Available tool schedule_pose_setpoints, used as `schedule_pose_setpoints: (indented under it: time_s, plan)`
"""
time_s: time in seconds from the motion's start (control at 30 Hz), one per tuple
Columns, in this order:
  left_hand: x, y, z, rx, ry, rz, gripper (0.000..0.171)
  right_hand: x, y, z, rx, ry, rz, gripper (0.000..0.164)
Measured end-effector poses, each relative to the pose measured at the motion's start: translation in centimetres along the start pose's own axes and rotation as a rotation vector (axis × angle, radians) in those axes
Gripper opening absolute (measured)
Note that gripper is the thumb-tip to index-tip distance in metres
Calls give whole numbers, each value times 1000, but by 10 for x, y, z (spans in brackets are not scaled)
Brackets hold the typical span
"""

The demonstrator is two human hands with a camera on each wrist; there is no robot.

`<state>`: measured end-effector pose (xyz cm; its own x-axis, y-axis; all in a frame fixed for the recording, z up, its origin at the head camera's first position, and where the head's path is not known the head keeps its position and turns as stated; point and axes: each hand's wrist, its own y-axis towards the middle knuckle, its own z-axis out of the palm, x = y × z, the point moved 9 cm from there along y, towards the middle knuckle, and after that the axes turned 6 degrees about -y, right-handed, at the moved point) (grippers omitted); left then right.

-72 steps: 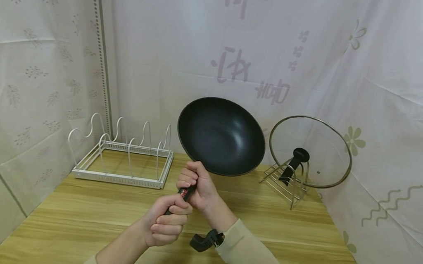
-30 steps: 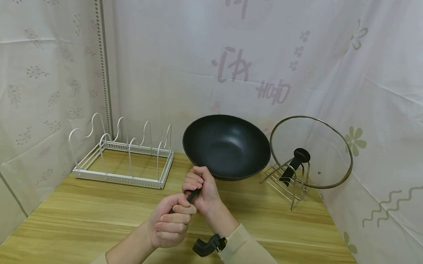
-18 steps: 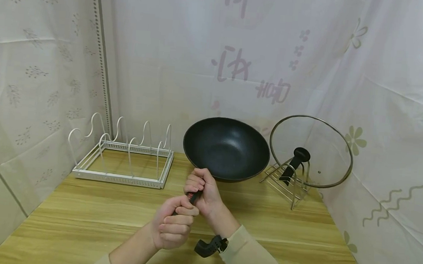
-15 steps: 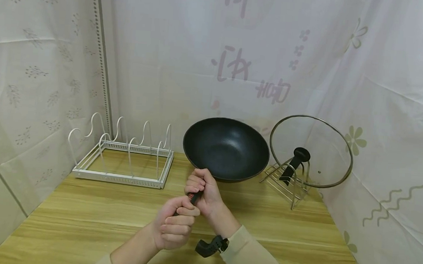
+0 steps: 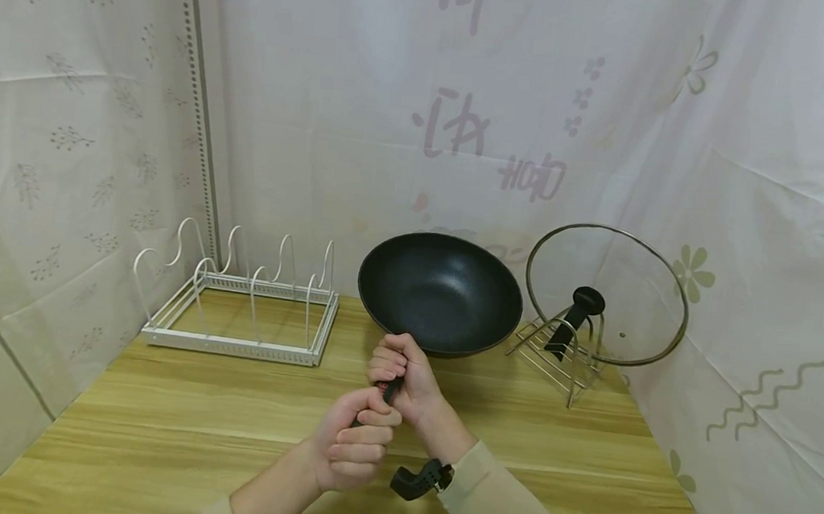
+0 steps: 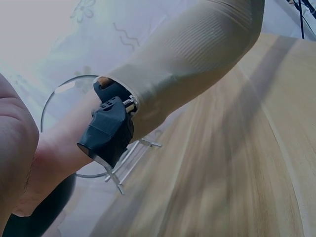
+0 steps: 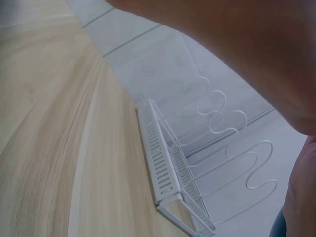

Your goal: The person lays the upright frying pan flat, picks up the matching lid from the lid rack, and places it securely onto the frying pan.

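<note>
Jointly held by its handle (image 5: 388,387), a black pan (image 5: 441,292) tilts toward the person

The right hand (image 5: 411,380) grips the handle just beside the pan's near rim. Lower down, toward the free end, the left hand (image 5: 359,446) has its fingers curled round the same handle; a short stretch with a red marking shows between the two. The pan lies directly beyond the right hand, its hollow facing up and back. Whether its base touches the worktop (image 5: 224,428) cannot be told. In the left wrist view only a dark part of it shows, behind the right hand.

To the pan's right, a glass lid (image 5: 631,278) with a black knob (image 5: 586,301) stands tilted in a wire stand (image 5: 571,382). On the left, well apart from both hands, a white rack (image 5: 230,347) with tall curved loops sits on the worktop.
</note>
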<state>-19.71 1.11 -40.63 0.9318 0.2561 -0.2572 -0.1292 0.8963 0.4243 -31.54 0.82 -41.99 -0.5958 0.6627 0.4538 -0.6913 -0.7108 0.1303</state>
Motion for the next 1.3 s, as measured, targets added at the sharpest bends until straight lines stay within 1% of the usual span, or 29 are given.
schedule_pose_setpoints:
  time_s: [0.27, 0.5, 0.7, 1.03, 1.3]
  plan:
    - [1, 4, -9, -27, 29, 14, 39, 2, -3, -10, -6, -19, 20, 50]
    - [2, 8, -17, -66, 58, 57, 40, 5, -6, -15, 14, -37, 39, 46]
    - [4, 12, -23, -72, 57, 76, 39, 6, -9, -21, 11, -58, 61, 46]
    - [7, 16, -35, -104, 105, 107, 38, 7, -14, -30, 4, -100, 99, 44]
    - [10, 18, -43, -111, 110, 119, 38, 6, -17, -38, -2, -114, 130, 48]
